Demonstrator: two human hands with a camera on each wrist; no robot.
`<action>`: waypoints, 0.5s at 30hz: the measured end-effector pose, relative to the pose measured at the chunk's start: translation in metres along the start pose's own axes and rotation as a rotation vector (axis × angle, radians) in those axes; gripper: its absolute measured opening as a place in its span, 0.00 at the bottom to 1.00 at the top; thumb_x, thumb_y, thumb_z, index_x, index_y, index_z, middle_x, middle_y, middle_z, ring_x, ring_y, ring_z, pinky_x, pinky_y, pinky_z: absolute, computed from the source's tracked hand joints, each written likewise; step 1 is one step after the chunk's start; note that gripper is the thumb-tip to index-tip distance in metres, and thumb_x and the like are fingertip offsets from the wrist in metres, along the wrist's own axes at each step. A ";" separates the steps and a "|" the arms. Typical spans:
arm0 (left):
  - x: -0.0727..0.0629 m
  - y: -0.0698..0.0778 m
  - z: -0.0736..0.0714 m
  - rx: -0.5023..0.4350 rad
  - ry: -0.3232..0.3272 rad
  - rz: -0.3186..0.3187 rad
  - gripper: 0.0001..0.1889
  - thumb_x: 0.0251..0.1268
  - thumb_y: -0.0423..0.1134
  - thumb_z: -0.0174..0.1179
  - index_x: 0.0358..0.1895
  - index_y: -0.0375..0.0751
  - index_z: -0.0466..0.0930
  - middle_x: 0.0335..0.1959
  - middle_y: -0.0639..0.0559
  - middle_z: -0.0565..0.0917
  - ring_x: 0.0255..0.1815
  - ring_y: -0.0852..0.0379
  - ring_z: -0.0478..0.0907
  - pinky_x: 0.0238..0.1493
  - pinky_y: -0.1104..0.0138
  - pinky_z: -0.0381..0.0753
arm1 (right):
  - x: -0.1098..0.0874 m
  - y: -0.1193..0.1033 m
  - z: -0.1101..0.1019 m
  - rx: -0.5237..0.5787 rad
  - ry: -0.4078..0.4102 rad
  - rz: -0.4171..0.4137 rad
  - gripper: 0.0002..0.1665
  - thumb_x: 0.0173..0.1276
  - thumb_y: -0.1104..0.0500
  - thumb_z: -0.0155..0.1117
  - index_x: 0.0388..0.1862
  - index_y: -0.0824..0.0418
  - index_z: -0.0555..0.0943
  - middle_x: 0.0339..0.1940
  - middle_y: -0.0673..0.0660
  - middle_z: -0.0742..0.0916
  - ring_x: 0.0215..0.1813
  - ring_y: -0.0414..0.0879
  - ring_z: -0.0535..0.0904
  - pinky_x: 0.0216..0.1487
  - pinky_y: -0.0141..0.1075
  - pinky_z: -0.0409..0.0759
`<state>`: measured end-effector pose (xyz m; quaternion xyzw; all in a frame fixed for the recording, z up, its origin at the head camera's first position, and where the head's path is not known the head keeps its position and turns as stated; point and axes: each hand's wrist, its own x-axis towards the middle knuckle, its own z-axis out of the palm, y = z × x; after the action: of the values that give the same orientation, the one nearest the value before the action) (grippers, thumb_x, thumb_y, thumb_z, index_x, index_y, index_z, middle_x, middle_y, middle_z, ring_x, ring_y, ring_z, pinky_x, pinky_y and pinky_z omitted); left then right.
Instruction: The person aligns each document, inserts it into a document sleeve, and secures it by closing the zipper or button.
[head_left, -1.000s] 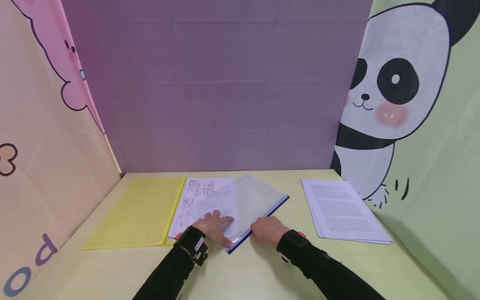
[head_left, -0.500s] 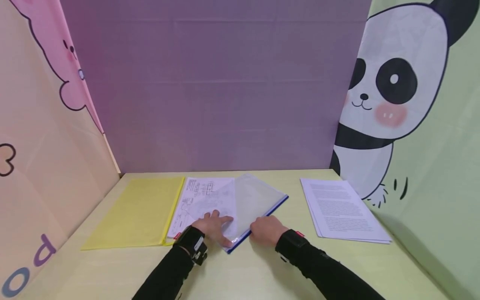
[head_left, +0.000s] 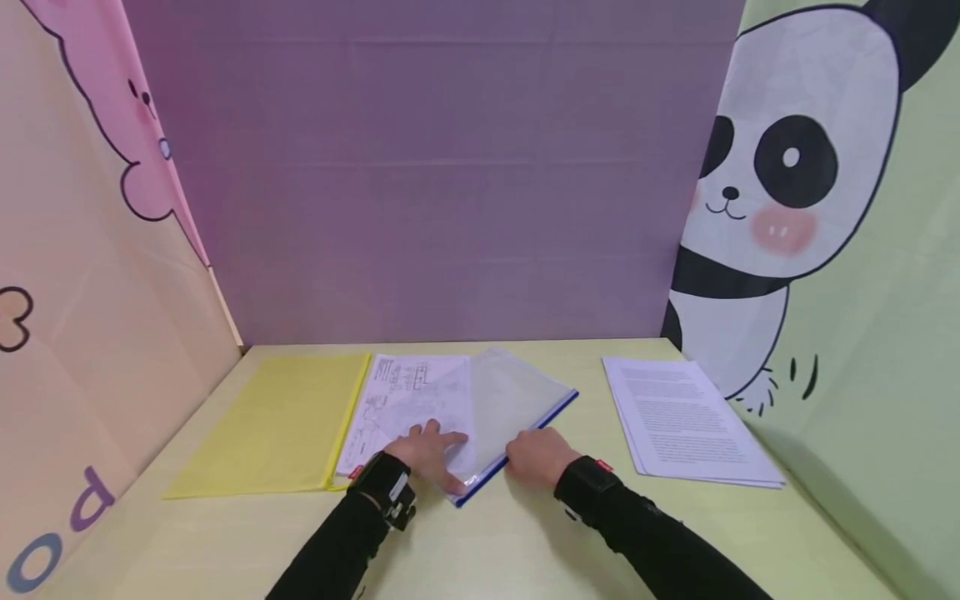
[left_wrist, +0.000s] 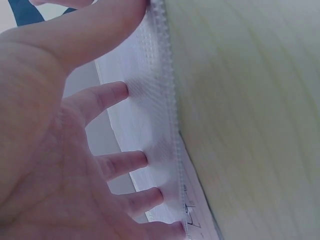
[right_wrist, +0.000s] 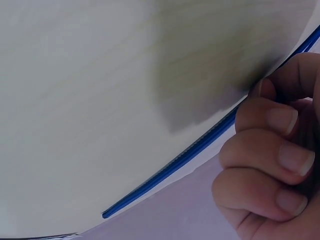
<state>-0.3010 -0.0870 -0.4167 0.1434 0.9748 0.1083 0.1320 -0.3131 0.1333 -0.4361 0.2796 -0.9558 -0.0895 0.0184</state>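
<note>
A clear zip pouch [head_left: 513, 392] with a blue zipper edge [head_left: 558, 406] lies at a slant on the table, overlapping a printed sheet [head_left: 390, 392]. My left hand [head_left: 427, 457] rests on its near left part with fingers spread; in the left wrist view the fingertips [left_wrist: 120, 89] press its textured plastic. At the middle of the blue edge, my right hand [head_left: 538, 456] pinches the zipper between thumb and index finger. Its other fingers are curled, as the right wrist view shows, and the blue zipper [right_wrist: 175, 162] runs out beside them. The zipper pull is hidden.
A yellow folder [head_left: 270, 425] lies on the left, its spine along the printed sheet. To the right sits a small stack of printed papers [head_left: 675, 417]. A purple backdrop [head_left: 450, 192] stands behind the table [head_left: 480, 558], with patterned side walls.
My right hand has shifted slightly to the right along the blue zipper edge. The left hand and the pouch look the same.
</note>
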 end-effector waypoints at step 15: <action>0.002 -0.002 0.002 0.006 -0.001 0.002 0.42 0.52 0.62 0.74 0.73 0.61 0.71 0.58 0.45 0.73 0.51 0.47 0.69 0.55 0.47 0.74 | -0.004 0.004 -0.007 0.037 -0.003 0.016 0.15 0.70 0.55 0.62 0.25 0.60 0.79 0.20 0.53 0.78 0.24 0.46 0.72 0.29 0.42 0.77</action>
<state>-0.3029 -0.0877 -0.4198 0.1447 0.9749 0.1057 0.1320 -0.3111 0.1379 -0.4288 0.2720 -0.9595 -0.0721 0.0126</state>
